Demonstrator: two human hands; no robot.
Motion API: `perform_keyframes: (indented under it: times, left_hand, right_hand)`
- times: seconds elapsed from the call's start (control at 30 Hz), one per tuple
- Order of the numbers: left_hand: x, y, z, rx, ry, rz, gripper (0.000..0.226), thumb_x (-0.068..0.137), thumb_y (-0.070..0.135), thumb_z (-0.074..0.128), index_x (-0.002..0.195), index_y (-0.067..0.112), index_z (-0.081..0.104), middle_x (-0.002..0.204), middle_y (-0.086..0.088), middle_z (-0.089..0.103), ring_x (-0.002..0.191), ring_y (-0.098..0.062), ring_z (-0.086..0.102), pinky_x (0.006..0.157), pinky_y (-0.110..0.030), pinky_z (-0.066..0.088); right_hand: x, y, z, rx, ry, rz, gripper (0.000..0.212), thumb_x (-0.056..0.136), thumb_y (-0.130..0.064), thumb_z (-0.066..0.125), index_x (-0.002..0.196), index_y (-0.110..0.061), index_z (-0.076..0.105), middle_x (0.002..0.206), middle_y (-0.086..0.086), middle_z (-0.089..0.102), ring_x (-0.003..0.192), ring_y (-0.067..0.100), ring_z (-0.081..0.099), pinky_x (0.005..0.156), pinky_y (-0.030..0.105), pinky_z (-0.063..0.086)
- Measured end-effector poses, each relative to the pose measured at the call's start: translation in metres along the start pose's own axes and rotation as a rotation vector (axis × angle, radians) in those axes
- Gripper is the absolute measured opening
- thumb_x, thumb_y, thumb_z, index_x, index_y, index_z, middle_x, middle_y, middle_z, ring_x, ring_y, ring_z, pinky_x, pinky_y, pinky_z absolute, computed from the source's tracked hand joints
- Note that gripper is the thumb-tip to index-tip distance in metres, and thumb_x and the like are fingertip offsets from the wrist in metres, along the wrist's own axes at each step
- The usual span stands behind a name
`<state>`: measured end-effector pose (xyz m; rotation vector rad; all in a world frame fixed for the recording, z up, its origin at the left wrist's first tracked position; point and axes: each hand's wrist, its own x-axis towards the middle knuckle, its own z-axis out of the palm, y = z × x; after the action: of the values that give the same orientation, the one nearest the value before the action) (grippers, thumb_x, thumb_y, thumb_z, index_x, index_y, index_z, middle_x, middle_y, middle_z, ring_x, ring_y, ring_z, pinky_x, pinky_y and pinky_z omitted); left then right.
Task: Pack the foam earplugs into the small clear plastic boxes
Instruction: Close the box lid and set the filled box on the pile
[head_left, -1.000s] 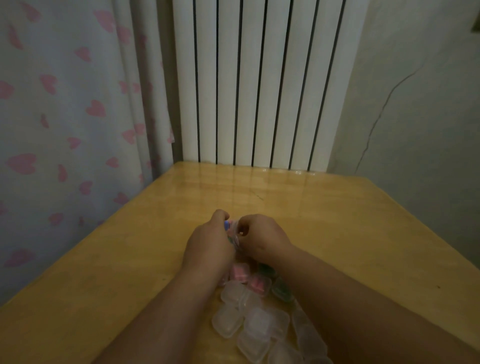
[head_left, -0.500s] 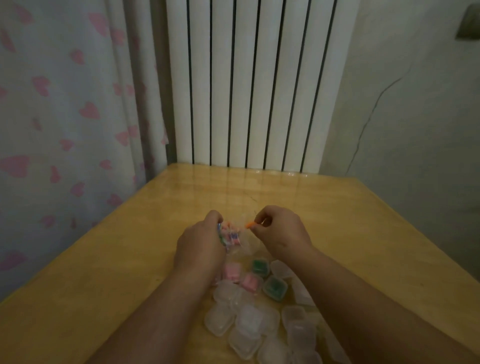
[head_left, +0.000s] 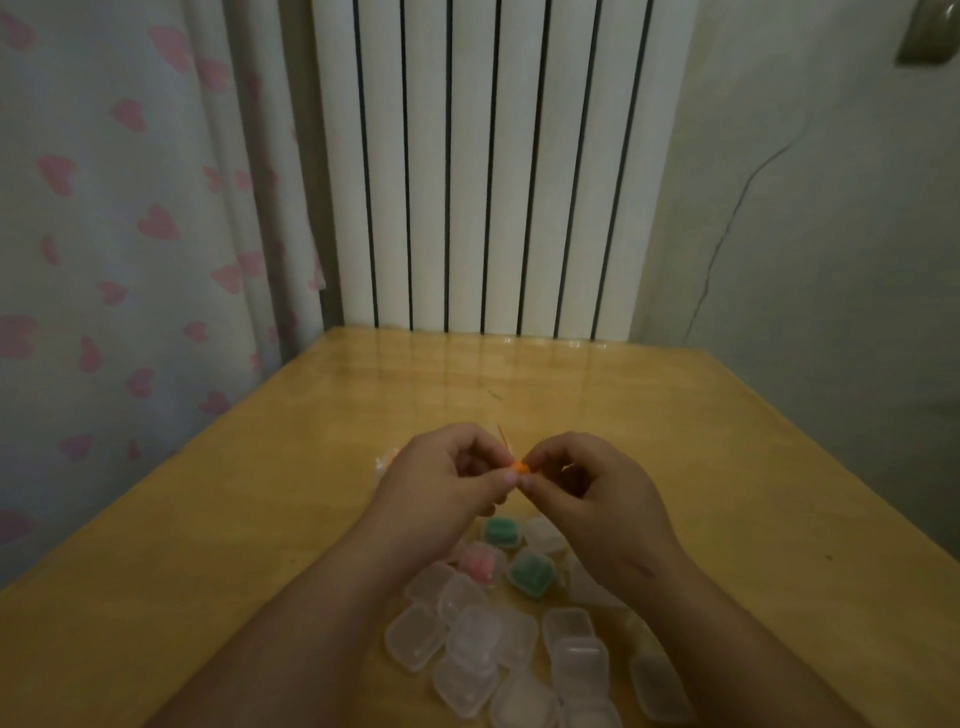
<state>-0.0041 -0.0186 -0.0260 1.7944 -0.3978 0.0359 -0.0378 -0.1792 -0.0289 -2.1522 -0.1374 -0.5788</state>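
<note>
Above the clear boxes (head_left: 467, 639), left hand (head_left: 441, 486) and right hand (head_left: 597, 499), now together, pinching one orange earplug (head_left: 521, 467)

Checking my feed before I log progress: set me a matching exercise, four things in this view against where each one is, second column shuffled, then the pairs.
Things:
1. orange earplug
2. pink-filled box
3. empty clear boxes
4. radiator

Places:
A. heaped on the table, nearest the camera
B. upright behind the table's far edge
C. pinched between the left hand and the right hand
D. below the left wrist in the view, beside a green-filled box

Pairs: 1-C, 2-D, 3-A, 4-B.
</note>
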Motion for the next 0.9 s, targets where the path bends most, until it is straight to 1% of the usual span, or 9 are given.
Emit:
perform_keyframes:
  times: [0.07,0.13,0.27,0.33,0.47,0.53,0.63,0.8,0.9]
  left_hand:
    - [0.001,-0.003,-0.001,-0.013,0.01,-0.035,0.015,0.082,0.005,0.073,0.084,0.019,0.07,0.07,-0.002,0.068,0.069,-0.018,0.065,0.07,-0.039,0.056]
    - [0.003,-0.004,-0.002,-0.045,0.015,-0.071,0.024,0.085,-0.001,0.068,0.092,0.022,0.071,0.07,0.0,0.065,0.071,-0.018,0.063,0.069,-0.035,0.054]
    - [0.003,-0.001,0.001,-0.14,0.027,-0.131,0.039,0.092,-0.006,0.054,0.095,0.028,0.074,0.071,-0.001,0.063,0.068,-0.015,0.056,0.064,-0.026,0.048]
    - [0.003,0.0,0.001,-0.147,0.034,-0.136,0.034,0.094,-0.004,0.053,0.093,0.023,0.073,0.075,-0.005,0.064,0.067,-0.014,0.056,0.062,-0.026,0.048]
    - [0.002,-0.003,0.003,-0.074,0.052,-0.097,0.014,0.084,0.007,0.07,0.088,0.02,0.068,0.08,-0.004,0.073,0.074,-0.015,0.067,0.067,-0.034,0.053]
    - [0.001,-0.003,0.003,-0.006,0.083,-0.058,0.015,0.08,0.008,0.075,0.085,0.022,0.072,0.078,0.002,0.073,0.074,-0.011,0.067,0.071,-0.033,0.054]
    - [0.0,-0.001,0.001,-0.064,0.086,-0.055,0.019,0.08,0.001,0.072,0.087,0.018,0.073,0.073,0.002,0.07,0.068,-0.009,0.065,0.067,-0.029,0.057]
    - [0.0,-0.003,0.002,-0.111,0.039,-0.071,0.019,0.079,-0.003,0.068,0.082,0.016,0.067,0.069,-0.001,0.07,0.067,-0.018,0.065,0.072,-0.042,0.057]
    - [-0.001,-0.004,0.002,-0.14,0.021,-0.061,0.015,0.08,-0.001,0.073,0.08,0.012,0.066,0.073,-0.009,0.072,0.067,-0.021,0.066,0.072,-0.042,0.057]
  right_hand:
    - [-0.001,0.003,0.003,0.021,-0.013,0.042,0.016,0.08,-0.024,0.076,0.086,-0.035,0.066,0.08,-0.011,0.065,0.072,0.003,0.061,0.064,0.016,0.049]
    - [-0.001,0.004,0.002,0.099,-0.02,0.102,0.02,0.082,-0.018,0.074,0.093,-0.033,0.067,0.082,-0.01,0.067,0.074,0.004,0.066,0.073,0.026,0.056]
    - [-0.002,0.001,-0.002,0.244,-0.021,0.163,0.023,0.083,-0.01,0.072,0.089,-0.032,0.067,0.084,-0.006,0.072,0.074,0.008,0.07,0.079,0.04,0.059]
    - [-0.003,0.0,0.0,0.237,-0.02,0.168,0.021,0.083,-0.012,0.071,0.089,-0.032,0.066,0.084,-0.006,0.07,0.076,0.01,0.07,0.078,0.043,0.058]
    - [-0.004,-0.001,0.002,0.259,0.024,0.199,0.026,0.075,-0.012,0.071,0.088,-0.029,0.057,0.081,0.0,0.064,0.075,0.025,0.068,0.074,0.053,0.056]
    - [-0.004,-0.001,0.0,0.275,0.068,0.19,0.023,0.075,-0.012,0.073,0.085,-0.024,0.057,0.078,0.003,0.066,0.074,0.027,0.066,0.072,0.051,0.056]
    - [-0.004,-0.002,-0.004,0.313,0.112,0.19,0.012,0.078,-0.008,0.075,0.079,-0.018,0.067,0.072,0.004,0.07,0.07,0.021,0.067,0.069,0.04,0.058]
    - [-0.006,-0.004,-0.002,0.46,0.097,0.227,0.015,0.078,0.001,0.074,0.083,-0.012,0.072,0.076,0.004,0.072,0.071,0.016,0.07,0.066,0.026,0.059]
    - [-0.007,-0.006,0.001,0.555,0.088,0.242,0.014,0.079,0.003,0.072,0.086,-0.01,0.07,0.076,0.005,0.071,0.067,0.012,0.069,0.062,0.024,0.057]
